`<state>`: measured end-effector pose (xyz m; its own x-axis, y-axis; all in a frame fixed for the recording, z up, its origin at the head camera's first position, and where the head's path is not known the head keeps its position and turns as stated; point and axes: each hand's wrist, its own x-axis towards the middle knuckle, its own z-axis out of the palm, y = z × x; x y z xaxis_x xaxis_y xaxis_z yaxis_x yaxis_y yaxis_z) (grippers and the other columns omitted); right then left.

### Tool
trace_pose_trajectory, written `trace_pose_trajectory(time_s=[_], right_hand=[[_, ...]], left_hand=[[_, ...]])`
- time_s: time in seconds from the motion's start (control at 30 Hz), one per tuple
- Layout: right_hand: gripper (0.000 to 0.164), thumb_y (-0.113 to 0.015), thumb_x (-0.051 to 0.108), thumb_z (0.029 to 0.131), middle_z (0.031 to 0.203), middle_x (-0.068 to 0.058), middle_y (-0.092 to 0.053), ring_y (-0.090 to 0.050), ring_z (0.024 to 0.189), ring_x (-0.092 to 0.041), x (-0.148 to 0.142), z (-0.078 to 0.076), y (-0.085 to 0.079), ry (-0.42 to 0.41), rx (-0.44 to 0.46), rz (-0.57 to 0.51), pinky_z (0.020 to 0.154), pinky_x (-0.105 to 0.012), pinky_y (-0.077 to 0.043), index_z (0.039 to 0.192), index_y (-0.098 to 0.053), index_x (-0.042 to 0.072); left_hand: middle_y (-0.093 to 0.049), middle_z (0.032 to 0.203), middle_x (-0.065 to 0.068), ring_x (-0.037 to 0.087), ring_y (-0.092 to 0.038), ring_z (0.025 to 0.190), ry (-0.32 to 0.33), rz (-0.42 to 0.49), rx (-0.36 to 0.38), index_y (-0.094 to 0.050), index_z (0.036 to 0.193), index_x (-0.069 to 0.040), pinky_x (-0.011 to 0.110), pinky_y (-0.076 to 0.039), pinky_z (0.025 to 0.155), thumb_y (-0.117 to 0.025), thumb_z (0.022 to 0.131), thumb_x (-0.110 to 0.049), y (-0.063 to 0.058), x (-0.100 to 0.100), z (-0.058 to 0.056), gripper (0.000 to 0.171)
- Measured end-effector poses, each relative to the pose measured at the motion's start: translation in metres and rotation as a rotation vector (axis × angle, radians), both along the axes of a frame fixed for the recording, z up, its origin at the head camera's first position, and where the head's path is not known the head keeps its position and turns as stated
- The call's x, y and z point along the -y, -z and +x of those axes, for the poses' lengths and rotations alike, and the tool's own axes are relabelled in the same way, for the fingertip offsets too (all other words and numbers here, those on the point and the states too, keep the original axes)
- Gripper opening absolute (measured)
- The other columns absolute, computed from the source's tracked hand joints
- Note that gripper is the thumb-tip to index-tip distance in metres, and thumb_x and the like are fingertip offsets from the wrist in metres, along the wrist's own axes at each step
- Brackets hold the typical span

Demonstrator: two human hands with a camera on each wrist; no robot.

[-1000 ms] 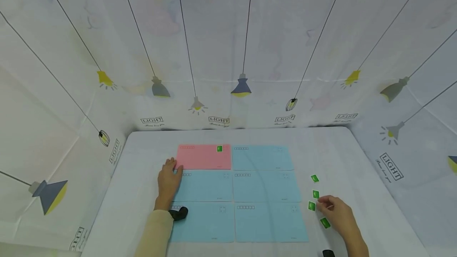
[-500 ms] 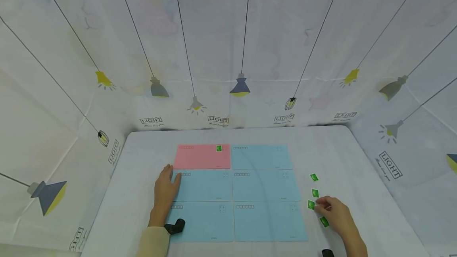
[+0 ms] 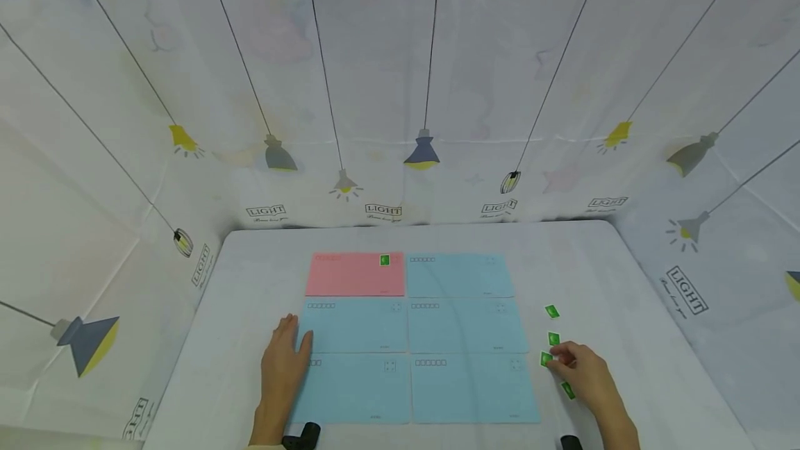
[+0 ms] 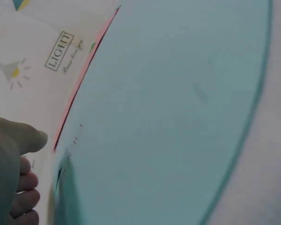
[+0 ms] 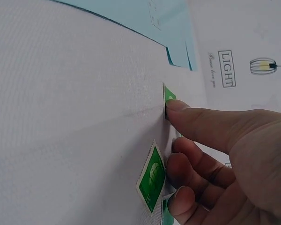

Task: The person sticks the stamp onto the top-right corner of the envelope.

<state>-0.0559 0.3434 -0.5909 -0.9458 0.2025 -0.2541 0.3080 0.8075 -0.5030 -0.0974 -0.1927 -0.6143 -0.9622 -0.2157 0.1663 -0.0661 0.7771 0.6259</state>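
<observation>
In the head view my left hand (image 3: 282, 367) lies with fingers extended along the left edges of two blue envelopes, the middle one (image 3: 356, 328) and the front one (image 3: 350, 394). The left wrist view shows its thumb and fingertips beside a blue envelope (image 4: 168, 103). At the right, my right hand (image 3: 584, 373) pinches a green stamp (image 5: 169, 93) by thumb and fingers; the index fingertip is hidden behind the thumb. Another green stamp (image 5: 152, 180) with a leaf-like print lies just below that hand on the white tabletop. Two more stamps (image 3: 552, 311) (image 3: 554, 339) lie farther back.
Behind the left blue envelopes lies a pink envelope (image 3: 350, 276) bearing a green stamp (image 3: 384, 260). Several blue envelopes (image 3: 462, 280) form the right column, edge to edge with the left one. White cloth walls (image 3: 375, 89) with printed lamps surround the white table (image 3: 269, 248).
My left hand has slid toward the front along the envelopes' left edge, away from the pink envelope. The right hand has shifted slightly left, its fingertips now on the stamp.
</observation>
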Motion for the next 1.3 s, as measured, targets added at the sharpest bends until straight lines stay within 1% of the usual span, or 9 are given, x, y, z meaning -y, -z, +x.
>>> trace_pose_trajectory(time_s=[0.1, 0.23, 0.33, 0.43, 0.7, 0.83, 0.93, 1.17, 1.3], right_hand=[[0.029, -0.076, 0.02, 0.088, 0.092, -0.005, -0.062, -0.061, 0.085, -0.019, 0.0, 0.0, 0.001, -0.002, 0.008, 0.001, 0.065, -0.026, -0.046, 0.11, -0.069, 0.003], [0.026, -0.075, 0.019, 0.088, 0.093, -0.006, -0.063, -0.061, 0.085, -0.019, 0.001, -0.001, 0.0, 0.001, 0.02, -0.003, 0.065, -0.027, -0.046, 0.108, -0.069, 0.004], [0.026, -0.075, 0.019, 0.088, 0.092, -0.006, -0.064, -0.06, 0.084, -0.019, 0.001, -0.002, 0.0, 0.003, 0.028, -0.007, 0.064, -0.027, -0.046, 0.107, -0.068, 0.003], [0.027, -0.075, 0.02, 0.089, 0.092, -0.005, -0.064, -0.061, 0.083, -0.018, 0.001, -0.002, -0.001, 0.002, 0.035, -0.011, 0.064, -0.027, -0.047, 0.107, -0.067, 0.002], [0.025, -0.074, 0.018, 0.088, 0.091, -0.005, -0.066, -0.062, 0.081, -0.017, 0.001, -0.002, -0.002, -0.002, 0.031, -0.019, 0.064, -0.027, -0.048, 0.103, -0.064, 0.001], [0.024, -0.074, 0.017, 0.087, 0.091, -0.005, -0.067, -0.063, 0.081, -0.017, 0.002, -0.002, -0.002, -0.005, 0.021, -0.013, 0.064, -0.027, -0.048, 0.101, -0.063, 0.001], [0.024, -0.075, 0.018, 0.087, 0.091, -0.005, -0.067, -0.063, 0.082, -0.017, 0.001, -0.003, -0.001, -0.004, 0.018, -0.009, 0.064, -0.027, -0.048, 0.1, -0.062, 0.002], [0.023, -0.076, 0.018, 0.087, 0.089, -0.003, -0.068, -0.062, 0.08, -0.017, 0.002, -0.003, 0.0, 0.01, 0.014, -0.001, 0.064, -0.027, -0.047, 0.099, -0.062, 0.004], [0.022, -0.075, 0.019, 0.087, 0.087, -0.003, -0.067, -0.06, 0.079, -0.017, 0.002, -0.005, 0.0, 0.01, 0.002, 0.005, 0.063, -0.027, -0.046, 0.097, -0.062, 0.005]], left_hand=[[-0.053, 0.146, 0.026, 0.043, -0.044, 0.142, -0.014, -0.04, -0.018, -0.054, 0.138, 0.008, 0.057, -0.036, 0.117, -0.068, 0.095, -0.024, 0.005, 0.0, 0.007, 0.055], [-0.054, 0.143, 0.028, 0.044, -0.049, 0.137, -0.031, -0.084, -0.069, -0.058, 0.132, 0.011, 0.057, -0.043, 0.111, -0.072, 0.092, -0.022, 0.01, 0.001, 0.015, 0.054], [-0.057, 0.138, 0.028, 0.044, -0.054, 0.131, -0.044, -0.108, -0.116, -0.061, 0.128, 0.011, 0.056, -0.049, 0.105, -0.076, 0.089, -0.02, 0.012, 0.001, 0.02, 0.052], [-0.061, 0.132, 0.027, 0.043, -0.057, 0.126, -0.046, -0.122, -0.144, -0.063, 0.124, 0.011, 0.054, -0.051, 0.103, -0.078, 0.086, -0.018, 0.013, 0.001, 0.023, 0.05], [-0.064, 0.131, 0.024, 0.043, -0.055, 0.131, -0.044, -0.176, -0.139, -0.067, 0.118, 0.01, 0.055, -0.045, 0.11, -0.08, 0.084, -0.016, 0.017, 0.0, 0.028, 0.045], [-0.065, 0.13, 0.024, 0.042, -0.056, 0.13, -0.036, -0.176, -0.147, -0.068, 0.116, 0.011, 0.054, -0.045, 0.11, -0.08, 0.084, -0.014, 0.016, -0.002, 0.03, 0.042], [-0.065, 0.13, 0.024, 0.041, -0.057, 0.13, -0.027, -0.168, -0.122, -0.068, 0.115, 0.011, 0.053, -0.046, 0.109, -0.08, 0.085, -0.013, 0.013, -0.002, 0.029, 0.041], [-0.063, 0.133, 0.025, 0.041, -0.055, 0.132, -0.014, -0.165, 0.015, -0.067, 0.119, 0.01, 0.053, -0.047, 0.106, -0.076, 0.089, -0.018, 0.002, -0.002, 0.025, 0.042], [-0.063, 0.133, 0.025, 0.041, -0.055, 0.132, -0.012, -0.154, 0.027, -0.067, 0.119, 0.01, 0.054, -0.048, 0.106, -0.076, 0.089, -0.018, 0.001, -0.001, 0.024, 0.042]])
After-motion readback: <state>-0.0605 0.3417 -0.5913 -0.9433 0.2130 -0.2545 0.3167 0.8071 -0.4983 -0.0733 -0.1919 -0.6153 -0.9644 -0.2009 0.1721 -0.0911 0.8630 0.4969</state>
